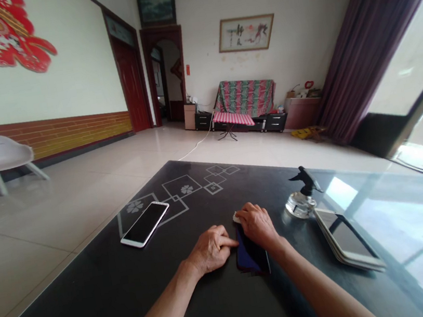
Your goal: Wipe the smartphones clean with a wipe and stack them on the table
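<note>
A dark blue phone (251, 258) lies flat on the black glass table (109, 299) in front of me. My left hand (211, 248) rests beside its left edge, fingers curled, the fingertips touching the phone. Over the phone's far end, my right hand (257, 224) lies with its fingers bent down on a small white thing (236, 217); only a sliver of it shows at the fingertips, so I cannot tell what it is.
A white-framed phone (145, 223) lies face up at the left of the table. A small clear spray bottle with a black nozzle (302, 195) stands at the right, and beside it a stack of phones (348, 239). The table's left edge runs diagonally near my left arm.
</note>
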`<state>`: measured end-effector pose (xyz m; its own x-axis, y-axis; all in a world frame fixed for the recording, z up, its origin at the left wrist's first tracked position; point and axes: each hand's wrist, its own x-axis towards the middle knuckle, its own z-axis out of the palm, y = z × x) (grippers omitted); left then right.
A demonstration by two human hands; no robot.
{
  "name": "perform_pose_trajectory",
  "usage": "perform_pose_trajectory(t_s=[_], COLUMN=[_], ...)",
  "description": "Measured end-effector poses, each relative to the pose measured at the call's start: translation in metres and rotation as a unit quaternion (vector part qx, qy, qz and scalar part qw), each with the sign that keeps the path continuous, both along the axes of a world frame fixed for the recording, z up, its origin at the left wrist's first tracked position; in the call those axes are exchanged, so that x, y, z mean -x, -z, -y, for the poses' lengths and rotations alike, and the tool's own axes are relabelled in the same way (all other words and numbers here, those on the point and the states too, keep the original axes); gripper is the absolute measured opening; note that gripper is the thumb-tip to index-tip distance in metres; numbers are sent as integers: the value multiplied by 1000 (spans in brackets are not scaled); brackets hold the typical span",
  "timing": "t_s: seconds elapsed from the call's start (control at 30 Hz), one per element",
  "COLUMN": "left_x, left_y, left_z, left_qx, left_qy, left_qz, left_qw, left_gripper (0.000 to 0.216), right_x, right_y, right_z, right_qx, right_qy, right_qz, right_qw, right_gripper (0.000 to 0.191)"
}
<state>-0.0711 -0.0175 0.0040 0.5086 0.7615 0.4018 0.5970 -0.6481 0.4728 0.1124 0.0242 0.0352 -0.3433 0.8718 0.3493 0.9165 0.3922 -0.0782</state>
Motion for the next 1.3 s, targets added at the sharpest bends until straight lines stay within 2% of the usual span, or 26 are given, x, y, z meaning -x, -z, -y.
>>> perform_pose_trajectory(t_s=[0.13, 0.43, 0.67, 1.17, 1.3], left_x=[0, 0, 0, 0, 0], left_y=[1, 1, 2, 5, 4], left_z=[0, -1, -2, -4, -3], left_qx=[-4, -15, -18, -34, -32], left_qy=[0, -5, -3, 1, 2], left_qz=[2, 6, 6, 13, 11], left_qw=[1000, 1000, 1000, 999, 999], left_gripper=[41, 39, 38, 40, 39], right_x=[-6, -44, -47, -43, -43], right_y=[3, 6, 5, -1, -3], right_z=[-7, 1, 8, 109, 123], right_qx=[-2, -3, -3, 17, 29], right_qy=[20, 61, 49, -38, -45], right_qz=[-6, -15, -12, -17, -20], right_qw=[1000, 998, 999, 999, 998], right_gripper=[28, 28, 27, 27, 28])
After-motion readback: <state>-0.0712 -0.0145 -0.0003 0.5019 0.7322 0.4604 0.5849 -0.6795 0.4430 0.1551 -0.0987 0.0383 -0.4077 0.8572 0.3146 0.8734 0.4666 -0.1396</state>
